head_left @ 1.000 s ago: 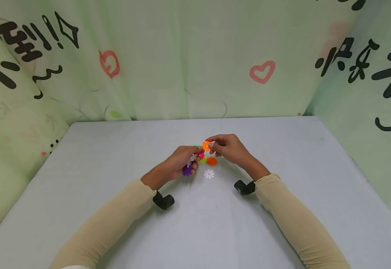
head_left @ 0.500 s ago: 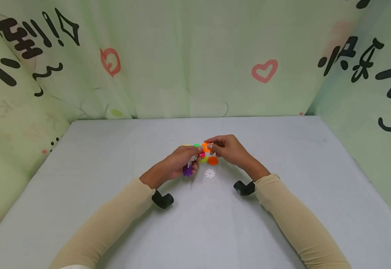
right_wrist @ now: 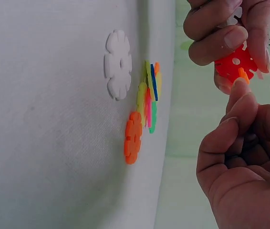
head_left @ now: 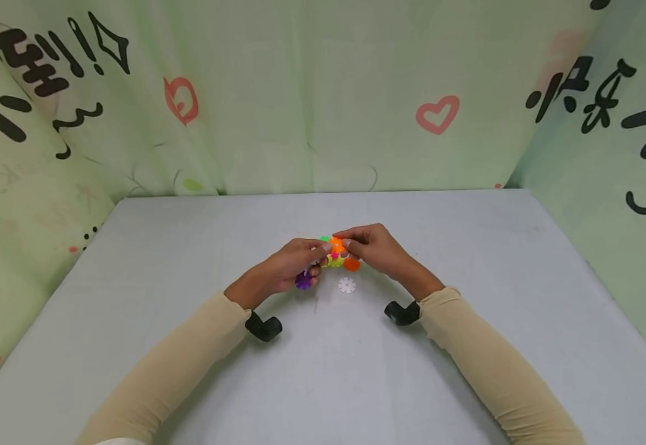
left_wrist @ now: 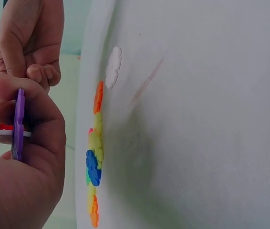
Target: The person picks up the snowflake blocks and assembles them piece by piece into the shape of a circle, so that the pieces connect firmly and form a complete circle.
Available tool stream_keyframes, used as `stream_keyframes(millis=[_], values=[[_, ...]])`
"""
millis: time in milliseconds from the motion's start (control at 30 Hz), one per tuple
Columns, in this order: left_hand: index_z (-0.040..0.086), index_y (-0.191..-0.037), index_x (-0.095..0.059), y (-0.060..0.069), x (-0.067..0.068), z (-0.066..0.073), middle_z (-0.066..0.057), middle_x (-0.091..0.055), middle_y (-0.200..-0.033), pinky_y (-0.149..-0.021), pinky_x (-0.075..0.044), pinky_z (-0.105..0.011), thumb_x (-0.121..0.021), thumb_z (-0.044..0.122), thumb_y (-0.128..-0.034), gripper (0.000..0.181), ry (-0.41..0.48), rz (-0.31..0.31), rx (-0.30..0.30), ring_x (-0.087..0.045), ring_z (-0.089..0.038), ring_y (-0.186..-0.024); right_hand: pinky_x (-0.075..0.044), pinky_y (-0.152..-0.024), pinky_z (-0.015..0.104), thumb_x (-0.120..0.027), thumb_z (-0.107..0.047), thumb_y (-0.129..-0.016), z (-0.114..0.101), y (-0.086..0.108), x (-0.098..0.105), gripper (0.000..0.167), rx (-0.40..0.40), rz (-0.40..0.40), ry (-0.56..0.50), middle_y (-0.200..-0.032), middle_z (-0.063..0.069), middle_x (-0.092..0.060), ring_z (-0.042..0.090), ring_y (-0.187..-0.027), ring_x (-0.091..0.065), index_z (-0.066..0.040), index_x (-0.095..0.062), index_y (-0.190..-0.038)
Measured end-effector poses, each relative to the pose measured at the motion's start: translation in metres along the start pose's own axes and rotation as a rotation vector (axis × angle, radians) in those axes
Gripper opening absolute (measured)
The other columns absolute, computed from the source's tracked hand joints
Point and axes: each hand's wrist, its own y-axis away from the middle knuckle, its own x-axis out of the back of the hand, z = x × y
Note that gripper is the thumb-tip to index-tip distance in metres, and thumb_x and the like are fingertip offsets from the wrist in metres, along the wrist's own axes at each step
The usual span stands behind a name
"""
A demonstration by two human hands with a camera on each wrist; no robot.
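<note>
Between finger and thumb, my left hand (head_left: 292,262) holds a few joined plastic snowflake discs: a purple disc (left_wrist: 18,124), a white disc (left_wrist: 0,136) set crosswise to it, and a red disc (right_wrist: 234,64). My right hand (head_left: 372,244) pinches an orange snowflake disc (head_left: 336,245), whose edge meets the red disc in the right wrist view. Whether the two are slotted together I cannot tell. Both hands are raised above the table, close to each other. Fingers hide much of the joined discs.
Below the hands, several loose discs lie on the white-covered table (head_left: 323,371): a white disc (head_left: 348,285), an orange disc (right_wrist: 133,138), a blue disc (left_wrist: 93,167), plus yellow, pink and green ones. A printed curtain (head_left: 301,93) stands behind the table.
The left hand, with the purple disc, has shifted slightly left. The right fingers and the orange disc have come a little left too, still close to the left fingertips.
</note>
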Motion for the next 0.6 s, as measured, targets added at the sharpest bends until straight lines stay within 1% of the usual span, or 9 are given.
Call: stream_keyframes(millis=[67, 133, 233, 300, 367, 400, 500, 533, 600], values=[[-0.005, -0.123, -0.049, 0.001, 0.0, 0.0, -0.004, -0.046, -0.08, -0.052, -0.042, -0.022, -0.05, 0.025, -0.1032, 0.036, 0.004, -0.001, 0.0, -0.041, -0.014, -0.059, -0.049, -0.071, 0.038, -0.055, -0.008, -0.099, 0.001, 0.0, -0.001, 0.027, 0.001, 0.005, 0.003, -0.09, 0.017, -0.067, 0.02, -0.077, -0.056, 0.001, -0.066, -0.122], [-0.006, -0.121, -0.05, 0.001, 0.0, 0.0, -0.004, -0.047, -0.081, -0.054, -0.043, -0.022, -0.05, 0.026, -0.1033, 0.036, -0.015, 0.001, -0.005, -0.044, -0.014, -0.062, -0.049, -0.071, 0.039, -0.055, -0.008, -0.099, 0.003, 0.001, -0.001, 0.027, -0.007, 0.014, -0.001, -0.089, 0.015, -0.068, 0.02, -0.076, -0.056, 0.0, -0.066, -0.123], [-0.006, -0.117, -0.053, 0.0, 0.0, -0.001, -0.004, -0.051, -0.084, -0.057, -0.039, -0.022, -0.049, 0.025, -0.1036, 0.035, -0.066, 0.002, -0.026, -0.048, -0.015, -0.071, -0.051, -0.073, 0.038, -0.057, -0.009, -0.098, 0.005, 0.001, 0.0, 0.03, -0.024, 0.025, -0.013, -0.089, 0.014, -0.07, 0.022, -0.075, -0.058, 0.0, -0.063, -0.126], [-0.005, -0.116, -0.056, -0.001, 0.0, -0.002, -0.004, -0.055, -0.086, -0.058, -0.035, -0.022, -0.05, 0.025, -0.103, 0.034, -0.107, 0.021, -0.031, -0.05, -0.015, -0.076, -0.051, -0.073, 0.036, -0.058, -0.011, -0.098, 0.006, 0.001, 0.001, 0.032, -0.049, 0.031, -0.025, -0.088, 0.014, -0.071, 0.023, -0.075, -0.06, 0.0, -0.062, -0.127], [-0.003, -0.115, -0.06, -0.003, 0.001, -0.003, -0.004, -0.059, -0.089, -0.058, -0.034, -0.022, -0.052, 0.025, -0.1015, 0.032, -0.115, 0.061, -0.027, -0.052, -0.016, -0.079, -0.052, -0.073, 0.036, -0.059, -0.015, -0.098, 0.008, 0.001, 0.002, 0.032, -0.065, 0.041, -0.021, -0.087, 0.013, -0.071, 0.024, -0.074, -0.061, -0.001, -0.062, -0.126], [-0.002, -0.114, -0.062, -0.003, 0.002, -0.003, -0.005, -0.061, -0.091, -0.058, -0.034, -0.022, -0.053, 0.025, -0.1005, 0.031, -0.108, 0.087, -0.019, -0.053, -0.016, -0.08, -0.051, -0.073, 0.035, -0.059, -0.016, -0.098, 0.009, 0.001, 0.003, 0.031, -0.068, 0.046, -0.011, -0.087, 0.013, -0.071, 0.026, -0.075, -0.061, -0.001, -0.063, -0.125], [0.0, -0.11, -0.066, -0.004, 0.003, -0.003, -0.007, -0.062, -0.094, -0.057, -0.039, -0.021, -0.057, 0.023, -0.0983, 0.028, -0.038, 0.156, 0.003, -0.054, -0.017, -0.078, -0.052, -0.074, 0.038, -0.058, -0.014, -0.098, 0.013, 0.0, 0.005, 0.027, -0.073, 0.056, 0.042, -0.09, 0.013, -0.07, 0.028, -0.078, -0.062, 0.001, -0.065, -0.12], [-0.001, -0.109, -0.067, -0.004, 0.004, -0.003, -0.008, -0.063, -0.095, -0.058, -0.041, -0.021, -0.057, 0.023, -0.0976, 0.028, -0.011, 0.175, 0.009, -0.054, -0.018, -0.076, -0.052, -0.074, 0.038, -0.058, -0.014, -0.098, 0.015, 0.0, 0.006, 0.026, -0.071, 0.054, 0.078, -0.093, 0.013, -0.07, 0.028, -0.079, -0.062, 0.001, -0.066, -0.119], [-0.001, -0.113, -0.065, -0.004, 0.005, -0.002, -0.01, -0.063, -0.098, -0.058, -0.045, -0.021, -0.056, 0.022, -0.0972, 0.029, 0.036, 0.192, 0.015, -0.054, -0.018, -0.075, -0.051, -0.076, 0.036, -0.059, -0.011, -0.096, 0.018, -0.001, 0.008, 0.025, -0.08, 0.04, 0.156, -0.099, 0.012, -0.069, 0.027, -0.082, -0.062, 0.0, -0.067, -0.117]])
